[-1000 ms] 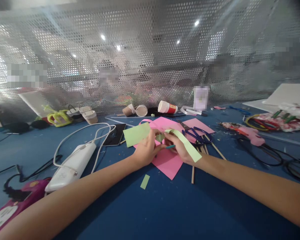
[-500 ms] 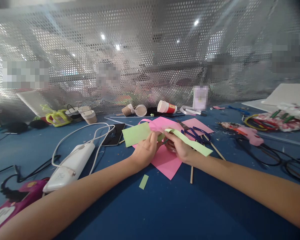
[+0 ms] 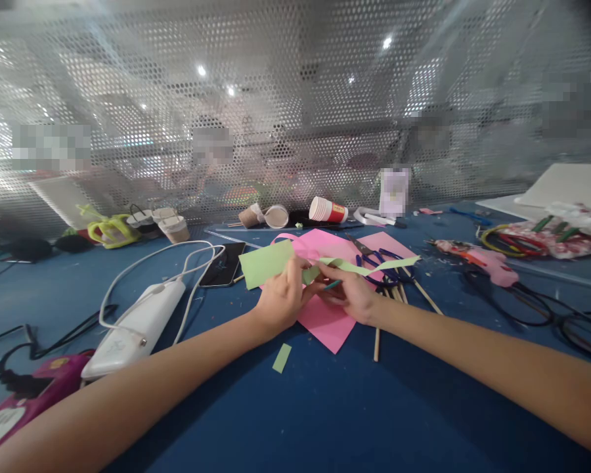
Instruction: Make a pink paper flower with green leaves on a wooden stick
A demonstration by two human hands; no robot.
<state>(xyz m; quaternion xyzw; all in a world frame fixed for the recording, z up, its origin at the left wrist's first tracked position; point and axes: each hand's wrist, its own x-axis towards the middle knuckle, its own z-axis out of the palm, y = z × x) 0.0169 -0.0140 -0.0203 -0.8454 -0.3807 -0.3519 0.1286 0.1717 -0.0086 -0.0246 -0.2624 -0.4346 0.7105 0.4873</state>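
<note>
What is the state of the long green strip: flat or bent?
Bent: the strip makes a wave from the right hand to its free end. Its other end is hidden: cannot tell.

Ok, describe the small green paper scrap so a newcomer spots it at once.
Over the blue table, find the left hand. The green paper scrap is below it in view. Unlike the larger green sheet behind that hand and the long green strip at the right hand, it lies alone.
</note>
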